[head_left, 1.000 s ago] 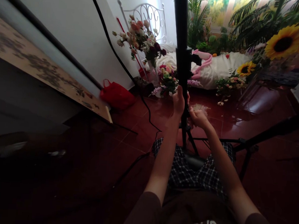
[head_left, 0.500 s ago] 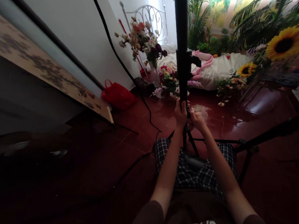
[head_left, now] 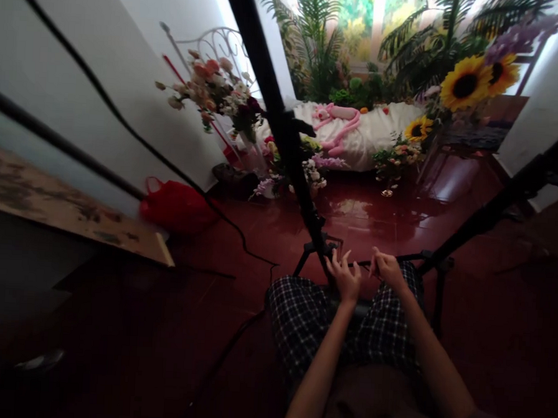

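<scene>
A black tripod stand [head_left: 287,141] leans in front of me, its pole running from the top of the head view down to a joint above its legs. Beside that lower joint is my left hand [head_left: 346,280], fingers spread, with fingertips close to the pole; whether they touch it I cannot tell. My right hand [head_left: 388,269] hovers a little to the right, its fingers loosely bent and apart, nothing visible in them. Both hands are above my checked shorts [head_left: 296,316].
Another black stand [head_left: 499,202] slants at the right. A black cable [head_left: 137,140] hangs at left and trails over the red tiled floor [head_left: 348,222]. Flowers [head_left: 220,87], a red bag [head_left: 179,205], sunflowers [head_left: 465,86] and a white-draped bed [head_left: 380,139] lie around.
Both hands have let go of the stand's pole and come down toward my lap. The pole now tilts more to the left in view, and the view itself has shifted to the right.
</scene>
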A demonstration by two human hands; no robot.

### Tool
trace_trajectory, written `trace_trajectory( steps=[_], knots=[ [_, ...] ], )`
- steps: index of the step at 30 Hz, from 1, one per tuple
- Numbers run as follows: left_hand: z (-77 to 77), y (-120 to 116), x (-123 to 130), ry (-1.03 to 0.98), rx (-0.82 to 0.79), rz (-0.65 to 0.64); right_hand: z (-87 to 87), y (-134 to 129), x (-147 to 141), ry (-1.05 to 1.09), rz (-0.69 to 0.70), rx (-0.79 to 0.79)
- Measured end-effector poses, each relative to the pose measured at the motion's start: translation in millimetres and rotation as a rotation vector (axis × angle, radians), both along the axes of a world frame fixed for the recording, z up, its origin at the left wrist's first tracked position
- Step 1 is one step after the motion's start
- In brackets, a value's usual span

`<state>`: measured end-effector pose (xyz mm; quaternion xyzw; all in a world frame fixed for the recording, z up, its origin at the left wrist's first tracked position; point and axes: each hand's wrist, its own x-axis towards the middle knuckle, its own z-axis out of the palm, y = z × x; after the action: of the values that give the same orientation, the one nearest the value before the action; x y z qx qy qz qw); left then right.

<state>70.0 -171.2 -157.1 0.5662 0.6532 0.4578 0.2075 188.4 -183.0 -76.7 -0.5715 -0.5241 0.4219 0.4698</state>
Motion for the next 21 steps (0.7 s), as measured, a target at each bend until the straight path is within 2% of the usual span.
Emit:
trace_trajectory(
  steps=[2,4,8,11,14,16,19,21],
  knots=[
    [9.8,6.7,21.8,-0.049,-0.032,0.090,-3.2,-19.9,32.9,0.046,-0.136,-0.023],
    [22.1,12.8,46.7,-0.117,-0.038,0.080,-0.1,-37.7,63.7,0.066,-0.275,-0.019],
    [57.0,19.9,105.5,-0.253,-0.034,-0.150,15.8,-61.9,114.7,0.032,-0.481,0.041],
    [93.0,25.8,151.7,-0.374,0.047,-0.409,35.1,-67.4,145.6,-0.002,-0.578,0.131],
    [131.2,35.6,194.0,-0.510,0.168,-0.745,67.3,-57.5,177.1,-0.032,-0.712,0.172],
    [152.9,43.2,218.8,-0.576,0.198,-0.922,95.1,-41.2,201.4,-0.045,-0.854,0.124],
    [173.6,52.2,249.0,-0.566,0.155,-1.015,132.4,-8.3,238.9,-0.114,-0.951,-0.006],
    [178.4,54.6,263.1,-0.535,0.134,-0.995,145.5,12.0,258.9,-0.188,-0.884,-0.122]
  ],
)
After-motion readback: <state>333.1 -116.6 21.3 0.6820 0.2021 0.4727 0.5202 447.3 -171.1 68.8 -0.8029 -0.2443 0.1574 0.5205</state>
